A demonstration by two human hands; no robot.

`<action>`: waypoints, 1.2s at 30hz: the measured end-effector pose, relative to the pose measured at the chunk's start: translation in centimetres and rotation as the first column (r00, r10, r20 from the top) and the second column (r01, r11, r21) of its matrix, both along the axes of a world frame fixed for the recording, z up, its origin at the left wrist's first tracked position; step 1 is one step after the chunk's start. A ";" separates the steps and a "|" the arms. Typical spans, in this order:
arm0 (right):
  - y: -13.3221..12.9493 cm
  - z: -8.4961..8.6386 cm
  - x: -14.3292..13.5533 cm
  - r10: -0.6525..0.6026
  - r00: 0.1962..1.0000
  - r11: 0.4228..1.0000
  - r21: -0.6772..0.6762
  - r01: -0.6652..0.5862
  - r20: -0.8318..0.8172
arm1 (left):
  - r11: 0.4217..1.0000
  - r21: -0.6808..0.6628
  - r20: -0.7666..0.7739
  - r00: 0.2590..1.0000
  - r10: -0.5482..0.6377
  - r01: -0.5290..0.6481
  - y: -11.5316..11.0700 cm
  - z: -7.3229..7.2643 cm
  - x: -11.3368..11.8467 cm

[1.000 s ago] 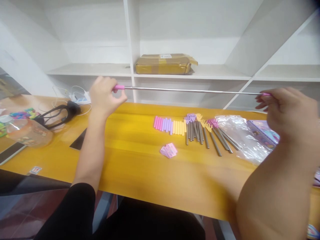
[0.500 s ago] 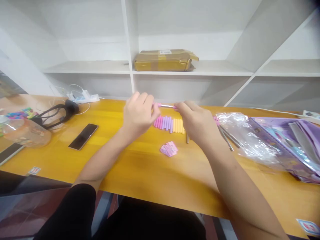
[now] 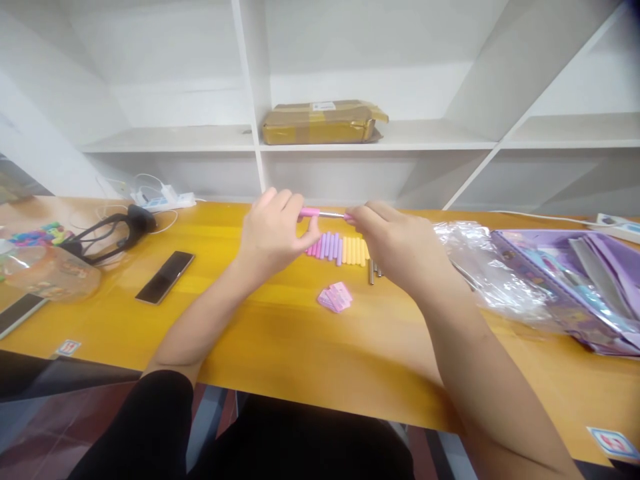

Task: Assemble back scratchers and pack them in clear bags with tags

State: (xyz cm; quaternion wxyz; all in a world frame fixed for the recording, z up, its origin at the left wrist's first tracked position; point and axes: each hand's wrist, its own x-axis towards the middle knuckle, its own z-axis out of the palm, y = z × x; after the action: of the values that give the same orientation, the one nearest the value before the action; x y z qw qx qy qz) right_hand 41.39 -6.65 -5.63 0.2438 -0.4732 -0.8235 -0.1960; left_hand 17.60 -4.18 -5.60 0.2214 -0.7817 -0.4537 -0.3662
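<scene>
Between my hands a thin metal rod [image 3: 331, 215] with pink at both ends is held level above the table. My left hand [image 3: 274, 228] is closed round its left pink end, the thumb lower and a little apart. The right pink end is in the fingers of my right hand [image 3: 387, 243]. Below them lies a row of short sticks, pink, purple [image 3: 331, 247] and yellow [image 3: 355, 251]. Metal tubes [image 3: 371, 272] lie beside my right hand, partly hidden by it. Nearer to me is a small pile of pink cards [image 3: 336, 297].
A phone [image 3: 165, 277], black-framed glasses [image 3: 107, 235] and a clear orange container [image 3: 53, 270] are at the left. Plastic wrapping [image 3: 505, 277] and a purple case [image 3: 590, 287] lie at the right. A taped box [image 3: 320, 125] sits on the shelf behind.
My left thumb has dropped away from the rod, and more of the left pink end shows. My right hand and forearm now cover more of the metal tubes at the right.
</scene>
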 end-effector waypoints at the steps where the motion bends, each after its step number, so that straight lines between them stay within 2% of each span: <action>1: 0.0 0.1 0.0 0.000 1.000 1.000 0.003 0.000 -0.001 | 1.000 0.016 0.006 1.000 -0.010 0.010 0.0 0.0 0.0; 10: -0.2 0.8 0.1 0.001 0.988 1.000 -0.004 -0.002 -0.157 | 0.997 0.058 0.053 0.997 -0.053 0.050 -0.4 0.5 -0.3; 28: -0.1 0.7 0.4 -0.020 0.972 0.994 -0.113 -0.007 -0.234 | 0.990 0.066 0.007 0.992 -0.129 0.128 0.1 0.9 -0.7; 36: 0.2 0.6 0.6 -0.033 0.968 0.990 -0.142 -0.003 -0.248 | 0.988 0.021 0.017 0.988 -0.152 0.152 0.3 0.9 -0.9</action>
State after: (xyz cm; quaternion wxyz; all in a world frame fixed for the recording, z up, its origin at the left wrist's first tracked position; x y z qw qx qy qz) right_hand 41.97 -6.49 -5.07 0.3099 -0.5164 -0.7944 -0.0782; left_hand 16.73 -3.89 -4.72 0.1964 -0.8083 -0.3912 -0.3937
